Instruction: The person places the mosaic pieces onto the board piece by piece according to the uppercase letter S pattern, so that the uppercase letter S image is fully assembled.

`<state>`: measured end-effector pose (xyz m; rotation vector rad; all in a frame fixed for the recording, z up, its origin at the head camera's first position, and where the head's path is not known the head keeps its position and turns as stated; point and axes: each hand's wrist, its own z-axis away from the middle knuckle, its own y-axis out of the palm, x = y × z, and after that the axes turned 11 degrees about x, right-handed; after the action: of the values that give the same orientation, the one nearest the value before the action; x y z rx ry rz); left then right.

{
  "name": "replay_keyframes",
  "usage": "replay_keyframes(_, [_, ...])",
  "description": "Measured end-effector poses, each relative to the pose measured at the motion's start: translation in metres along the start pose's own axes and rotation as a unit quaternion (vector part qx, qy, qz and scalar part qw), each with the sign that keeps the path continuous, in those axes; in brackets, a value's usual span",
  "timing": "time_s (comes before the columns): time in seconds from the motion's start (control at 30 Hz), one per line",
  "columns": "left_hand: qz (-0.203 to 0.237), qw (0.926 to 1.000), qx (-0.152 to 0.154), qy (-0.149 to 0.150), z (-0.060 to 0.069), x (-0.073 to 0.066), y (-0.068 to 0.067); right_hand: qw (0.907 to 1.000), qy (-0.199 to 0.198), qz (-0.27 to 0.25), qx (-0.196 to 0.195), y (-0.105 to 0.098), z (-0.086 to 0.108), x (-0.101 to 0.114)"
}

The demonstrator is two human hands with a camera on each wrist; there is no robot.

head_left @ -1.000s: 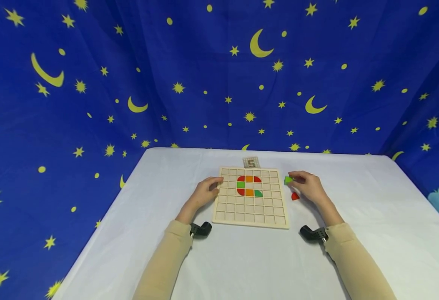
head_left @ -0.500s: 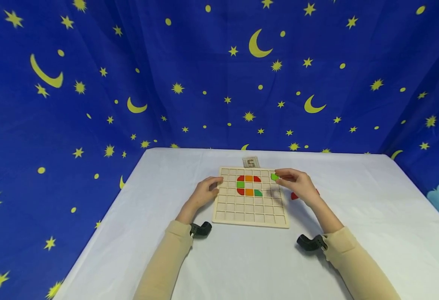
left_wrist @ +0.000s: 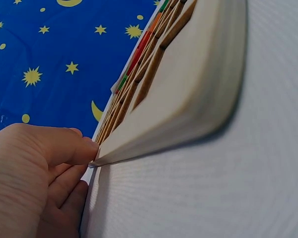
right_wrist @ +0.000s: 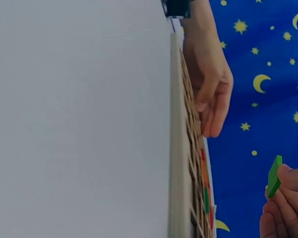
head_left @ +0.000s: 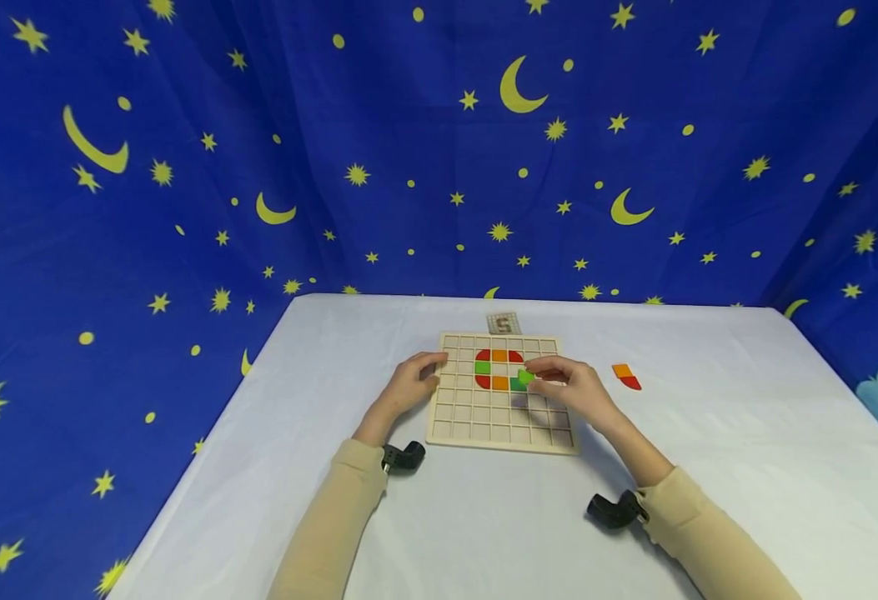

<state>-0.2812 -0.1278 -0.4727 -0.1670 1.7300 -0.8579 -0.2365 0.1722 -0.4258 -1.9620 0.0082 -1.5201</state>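
Note:
The wooden grid board [head_left: 471, 433] lies flat on the table. Set in it are red, orange and green tiles, among them a light green square [head_left: 482, 368] and a dark green piece [head_left: 517, 384]. My right hand [head_left: 577, 390] pinches a light green tile [right_wrist: 274, 176] between thumb and fingers, raised over the board's right half beside the dark green piece. My left hand [head_left: 406, 385] rests at the board's left edge, its fingertips touching the rim; in the left wrist view the thumb [left_wrist: 87, 148] lies against that edge.
Right of the board lie an orange tile [head_left: 622, 370] and a red rounded tile [head_left: 631, 383], touching. Behind the board is a small gridded card [head_left: 504, 323] with a brown figure on it. A blue star-patterned cloth [head_left: 408, 125] hangs behind the white table [head_left: 484, 525].
My right hand has carried the light green tile leftward from the table to over the board, uncovering the orange and red tiles. My left hand has stayed at the board's edge.

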Motion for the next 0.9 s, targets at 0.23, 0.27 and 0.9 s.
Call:
replay_keyframes(0.23, [-0.002, 1.0000, -0.001, -0.002, -0.001, 0.000, -0.001, 0.9995, -0.014, 0.023, 0.013, 0.010, 0.009, 0.019])
replay_keyframes(0.27, [-0.001, 1.0000, -0.001, -0.002, -0.001, 0.000, 0.000, 0.9995, -0.015, 0.025, 0.015, 0.012, 0.009, 0.017])
replay_keyframes(0.9, [0.000, 1.0000, -0.004, 0.007, -0.001, 0.003, 0.001, 0.9814, -0.067, 0.179, -0.020, 0.029, 0.001, -0.037])
